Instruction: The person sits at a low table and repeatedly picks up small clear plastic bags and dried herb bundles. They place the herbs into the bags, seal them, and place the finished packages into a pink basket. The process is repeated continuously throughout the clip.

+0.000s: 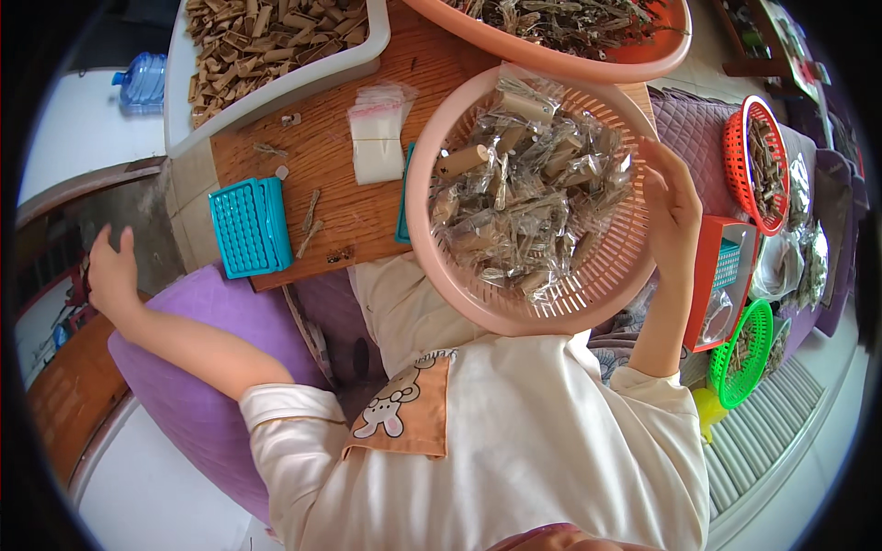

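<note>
A round pink plastic basket (533,319) rests partly over the table edge, in front of my body. It holds many small clear plastic packets (542,188), with light-brown pieces and dried stems inside them. My right hand (672,197) grips the basket's right rim, its fingers bent over the edge. Out to the far left, away from the table, my left hand (114,275) is raised with its fingers apart and nothing visible in it. A teal ridged plastic tray (248,228) lies at the table's left front corner. Beside the basket sits a banded stack of clear zip bags (377,138).
A white tub (276,99) of brown pieces and an orange basin (551,62) of dried plants stand at the back. Dried sprigs (310,230) lie on the wooden table (340,220). To the right are a red basket (733,147), an orange box (703,275) and a green basket (759,354).
</note>
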A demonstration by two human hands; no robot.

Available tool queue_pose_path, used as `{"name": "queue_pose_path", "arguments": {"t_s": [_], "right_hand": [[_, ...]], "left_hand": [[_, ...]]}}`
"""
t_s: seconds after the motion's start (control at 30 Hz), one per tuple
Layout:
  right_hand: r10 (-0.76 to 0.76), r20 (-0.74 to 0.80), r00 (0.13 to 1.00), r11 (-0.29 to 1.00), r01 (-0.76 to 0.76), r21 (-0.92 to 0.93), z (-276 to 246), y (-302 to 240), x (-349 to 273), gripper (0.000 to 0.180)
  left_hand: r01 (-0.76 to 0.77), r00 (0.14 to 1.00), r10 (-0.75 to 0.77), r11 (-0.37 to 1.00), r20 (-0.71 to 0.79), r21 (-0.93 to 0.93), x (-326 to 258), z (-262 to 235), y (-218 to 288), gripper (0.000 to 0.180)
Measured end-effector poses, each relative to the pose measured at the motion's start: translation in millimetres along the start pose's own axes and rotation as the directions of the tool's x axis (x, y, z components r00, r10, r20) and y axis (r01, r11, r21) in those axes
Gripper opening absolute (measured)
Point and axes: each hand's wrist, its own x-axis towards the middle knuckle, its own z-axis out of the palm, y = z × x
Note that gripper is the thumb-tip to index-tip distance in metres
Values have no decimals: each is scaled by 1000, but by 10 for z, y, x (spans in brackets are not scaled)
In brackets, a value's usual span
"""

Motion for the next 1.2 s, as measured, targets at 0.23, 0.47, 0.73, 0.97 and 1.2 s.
{"name": "queue_pose_path", "arguments": {"t_s": [0.23, 0.47, 0.73, 0.97, 1.2], "right_hand": [[-210, 78, 975, 874, 223, -432, 82, -92, 117, 26], [-222, 347, 911, 778, 380, -501, 432, -102, 393, 45], [-40, 635, 772, 955, 217, -203, 348, -102, 65, 30], [-142, 849, 508, 987, 141, 81, 250, -288, -233, 24], [121, 410, 904, 965, -10, -263, 94, -119, 297, 20]], "left_hand": [[-635, 70, 917, -262, -392, -727, -1273, -357, 1043, 50], [-832, 359, 639, -111, -681, -543, -1950, -78, 2372, 58], [-535, 347, 890, -70, -294, -842, -1971, -42, 2379, 43], [-669, 230, 953, 10, -195, -743, -2049, 3, 2404, 74], [-635, -224, 961, -269, -160, -724, -2147, 78, 2369, 35]]}}
